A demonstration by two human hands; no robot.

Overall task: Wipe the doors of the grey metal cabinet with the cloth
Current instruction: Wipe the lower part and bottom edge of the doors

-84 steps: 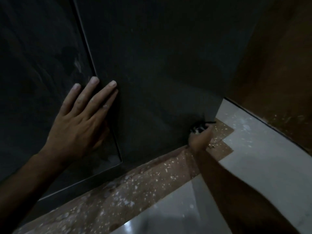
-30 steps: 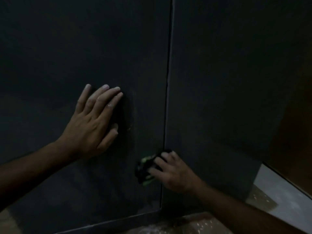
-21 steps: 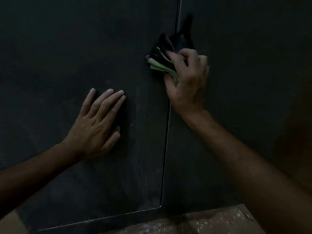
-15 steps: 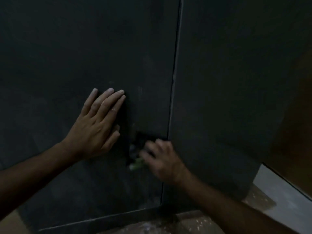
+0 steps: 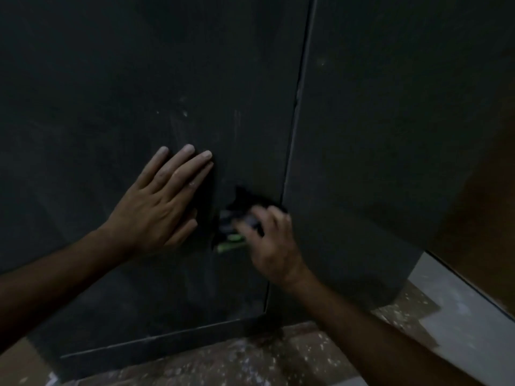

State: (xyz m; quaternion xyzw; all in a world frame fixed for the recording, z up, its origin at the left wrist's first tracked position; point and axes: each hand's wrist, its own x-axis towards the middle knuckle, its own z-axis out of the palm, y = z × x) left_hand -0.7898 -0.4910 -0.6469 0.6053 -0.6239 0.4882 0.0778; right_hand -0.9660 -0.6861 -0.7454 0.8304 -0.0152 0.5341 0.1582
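Hands at the lower part of the dark grey metal cabinet (image 5: 376, 135), seen from your head camera in dim light. Your left hand (image 5: 158, 207) lies flat on the left door (image 5: 111, 93), fingers straight and close together, pointing up and to the right, thumb tucked beneath; it holds nothing. Your right hand (image 5: 271, 243) grips the bunched dark cloth with green stripes (image 5: 237, 224), fingers curled over it, and holds it against the left door just beside that door's right edge, near the vertical seam (image 5: 295, 121) between the two doors. The cloth sits between your two hands, near the left thumb but apart from it; its outline and your right fingers are blurred. The right door (image 5: 390, 190) begins at the seam and runs to the cabinet's right corner. Faint pale streaks mark the left door above your left fingertips. Below the cabinet's bottom edge lies a brown speckled floor (image 5: 250, 363), with a pale grey floor band (image 5: 459, 316) at the lower right and a brown wall surface (image 5: 490, 204) to the right of the cabinet.
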